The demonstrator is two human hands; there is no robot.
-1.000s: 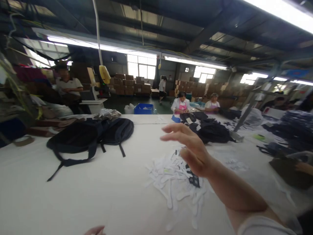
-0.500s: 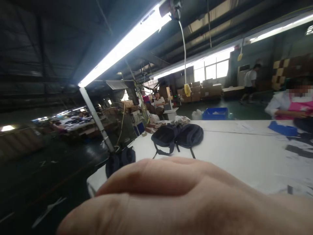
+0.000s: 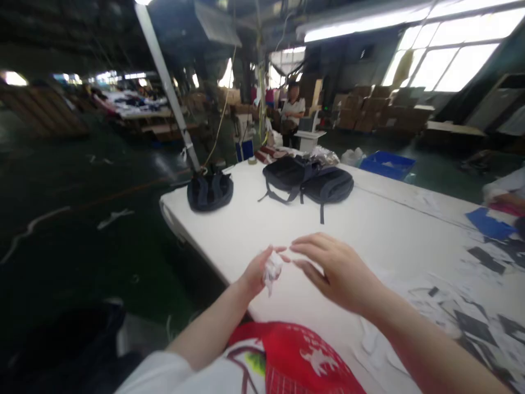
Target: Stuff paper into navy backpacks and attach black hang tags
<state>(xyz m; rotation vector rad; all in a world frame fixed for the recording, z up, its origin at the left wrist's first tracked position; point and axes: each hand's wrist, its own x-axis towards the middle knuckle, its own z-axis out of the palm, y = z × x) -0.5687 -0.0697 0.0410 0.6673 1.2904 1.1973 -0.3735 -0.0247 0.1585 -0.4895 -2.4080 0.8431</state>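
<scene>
Over the near edge of the white table (image 3: 262,219), my left hand (image 3: 255,272) is closed around a crumpled white wad (image 3: 272,268), which looks like tissue or thin cloth. A loose end of it hangs below my fingers. Just to the right, my right hand (image 3: 340,271) holds nothing, its fingers apart and stretched toward my left fingertips. Farther back on the table lie dark backpacks (image 3: 328,185) with straps trailing toward me. Another dark bag (image 3: 210,191) rests at the left corner.
Dark and white scraps (image 3: 476,325) litter the table's right side. A blue bin (image 3: 388,165) stands beyond the far edge. A metal post (image 3: 168,82) rises at the left corner. One person (image 3: 292,112) is in the background; another person's sleeve (image 3: 506,186) shows at right.
A hand that filled the bottom of the view close to the camera has moved away. Both hands now show lower over the table, and the view has tilted down and turned right.
</scene>
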